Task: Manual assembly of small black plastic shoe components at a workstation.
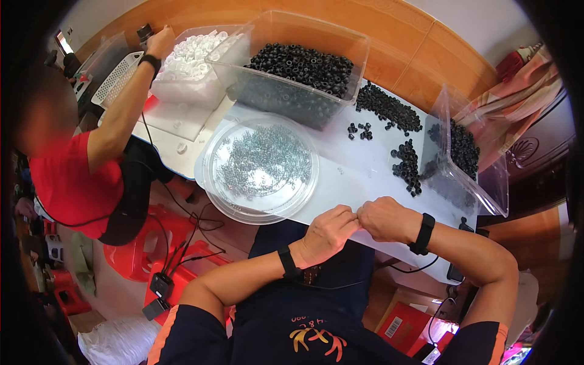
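My left hand (328, 234) and my right hand (386, 220) meet at the table's front edge, fingers pinched together and touching. Whatever lies between the fingertips is hidden by them. Just beyond my left hand stands a round clear tray (243, 210) with many small shiny metal pieces (264, 159), perhaps springs. Past my right hand, a patch of small black ring-shaped parts (407, 167) lies loose on the white table (347, 176). A larger pile of the same black parts (389, 106) spreads farther back.
A clear bin (304, 27) of black parts stands at the back, beside a bin of white parts (198, 55). At the right sits another clear bin (486, 191), tilted. On the left, a person in a red shirt (67, 188) reaches across. Red stools (134, 249) and cables are below.
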{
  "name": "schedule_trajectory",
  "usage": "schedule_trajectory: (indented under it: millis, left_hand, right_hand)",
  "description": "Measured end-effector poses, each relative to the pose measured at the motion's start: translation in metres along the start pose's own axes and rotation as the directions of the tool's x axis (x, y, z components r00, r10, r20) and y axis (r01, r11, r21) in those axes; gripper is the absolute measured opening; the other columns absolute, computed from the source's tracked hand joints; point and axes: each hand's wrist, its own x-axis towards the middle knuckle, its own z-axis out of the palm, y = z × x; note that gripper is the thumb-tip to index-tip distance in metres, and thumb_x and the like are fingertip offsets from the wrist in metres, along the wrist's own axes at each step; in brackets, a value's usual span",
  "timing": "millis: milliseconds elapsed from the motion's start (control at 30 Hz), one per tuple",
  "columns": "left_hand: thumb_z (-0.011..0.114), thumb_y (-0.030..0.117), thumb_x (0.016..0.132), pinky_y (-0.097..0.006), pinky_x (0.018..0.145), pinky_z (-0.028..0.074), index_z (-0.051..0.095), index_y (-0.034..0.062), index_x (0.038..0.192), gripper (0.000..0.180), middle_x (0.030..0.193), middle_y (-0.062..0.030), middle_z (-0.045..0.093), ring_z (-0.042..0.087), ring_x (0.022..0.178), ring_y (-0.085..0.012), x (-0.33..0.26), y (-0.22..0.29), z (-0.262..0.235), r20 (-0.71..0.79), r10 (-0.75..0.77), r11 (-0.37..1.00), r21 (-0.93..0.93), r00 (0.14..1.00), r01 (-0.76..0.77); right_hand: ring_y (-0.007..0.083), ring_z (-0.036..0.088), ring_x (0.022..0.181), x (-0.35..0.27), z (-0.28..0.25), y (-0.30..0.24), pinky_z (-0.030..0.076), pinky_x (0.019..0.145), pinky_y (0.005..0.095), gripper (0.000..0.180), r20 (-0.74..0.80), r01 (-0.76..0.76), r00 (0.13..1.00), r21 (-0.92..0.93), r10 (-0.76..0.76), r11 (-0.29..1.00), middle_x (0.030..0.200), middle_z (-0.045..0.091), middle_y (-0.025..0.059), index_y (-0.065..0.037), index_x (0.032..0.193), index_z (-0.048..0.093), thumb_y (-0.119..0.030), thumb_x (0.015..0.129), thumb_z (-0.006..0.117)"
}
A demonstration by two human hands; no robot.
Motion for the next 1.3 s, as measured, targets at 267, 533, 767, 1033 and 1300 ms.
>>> schedule_trajectory:
  millis: [267,533,767,1033,1300]
  left_hand:
    - [0.063,-0.003,0.082,-0.04,0.071,0.047,0.062,0.0,0.1,0.018,0.085,-0.0135,0.06,0.057,0.08,-0.0336,0.008,0.0,-0.004,-0.092,-0.171,0.964,-0.22,0.981,0.148]
    - [0.059,0.002,0.093,-0.027,0.08,0.051,0.063,0.0009,0.121,0.028,0.105,-0.0109,0.067,0.064,0.093,-0.0159,0.015,0.006,-0.006,0.051,-0.387,0.778,-0.518,0.921,0.356]
    - [0.064,0.002,0.09,-0.027,0.081,0.05,0.069,0.0007,0.11,0.02,0.095,-0.0068,0.066,0.063,0.09,-0.0128,0.024,0.016,-0.006,0.084,-0.341,0.797,-0.502,0.936,0.335]
    - [0.064,0.01,0.095,-0.023,0.08,0.05,0.068,-0.0018,0.109,0.019,0.096,-0.0043,0.069,0.061,0.085,-0.0088,0.026,0.023,-0.008,0.194,-0.556,0.425,-0.769,0.808,0.477]
    - [0.065,0.012,0.094,-0.024,0.08,0.05,0.068,-0.0008,0.109,0.019,0.093,-0.0036,0.068,0.061,0.085,-0.0089,0.025,0.028,-0.004,0.183,-0.551,0.458,-0.75,0.814,0.478]
  right_hand:
    - [0.0385,0.063,0.072,-0.011,0.012,0.013,0.05,0.067,0.0433,0.028,-0.176,-0.046,0.968,0.574,0.178,0.818,0.078,0.065,0.0226,0.002,0.088,0.066,-0.026,0.089,0.065]
    - [0.0081,0.056,0.069,-0.048,0.023,0.001,0.055,0.06,0.0253,0.032,-0.099,0.059,0.885,0.993,0.456,0.101,0.082,0.059,0.0024,0.0,0.091,0.062,-0.031,0.099,0.057]
    - [0.008,0.057,0.071,-0.055,0.028,-0.011,0.057,0.061,0.0261,0.033,-0.122,0.076,0.912,0.988,0.391,0.131,0.084,0.059,0.0023,0.001,0.095,0.061,-0.031,0.1,0.057]
    - [0.0096,0.058,0.078,-0.066,0.033,-0.019,0.059,0.066,0.0281,0.036,-0.167,0.161,0.901,0.986,0.4,0.05,0.093,0.06,0.0043,0.001,0.112,0.063,-0.031,0.102,0.052]
    - [0.009,0.057,0.077,-0.064,0.038,-0.03,0.058,0.065,0.0281,0.033,-0.184,0.229,0.82,0.973,0.541,-0.016,0.089,0.061,0.0032,-0.001,0.102,0.064,-0.032,0.1,0.057]
